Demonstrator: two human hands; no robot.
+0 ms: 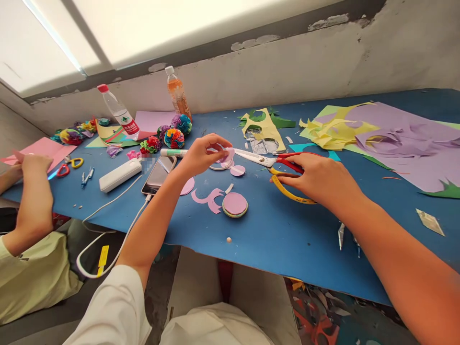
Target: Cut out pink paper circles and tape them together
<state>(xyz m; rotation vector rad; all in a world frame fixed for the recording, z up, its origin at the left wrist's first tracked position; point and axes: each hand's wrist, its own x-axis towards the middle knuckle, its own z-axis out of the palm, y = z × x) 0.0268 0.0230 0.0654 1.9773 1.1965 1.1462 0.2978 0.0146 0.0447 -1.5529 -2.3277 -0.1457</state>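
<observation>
My left hand (205, 154) pinches a small piece of pale purple paper (228, 155) above the blue table. In my right hand (312, 173) are scissors (266, 161) with red and yellow handles, their blades pointing left, tips close to the purple paper. Whether the blades touch the paper I cannot tell. Just below lie a small purple paper circle (237, 170) and curved purple offcuts (214, 200). Nearer me sits a stack of round paper discs (235, 204) with a purple one on top. Another purple disc (187, 186) is partly hidden by my left forearm.
A phone (160, 175) on a white cable, a white power bank (120, 175) and paper pompoms (174, 138) are on the left. Two bottles (178, 96) stand behind. Cut paper sheets (406, 143) cover the right. Another person's arm (36, 191) is at far left.
</observation>
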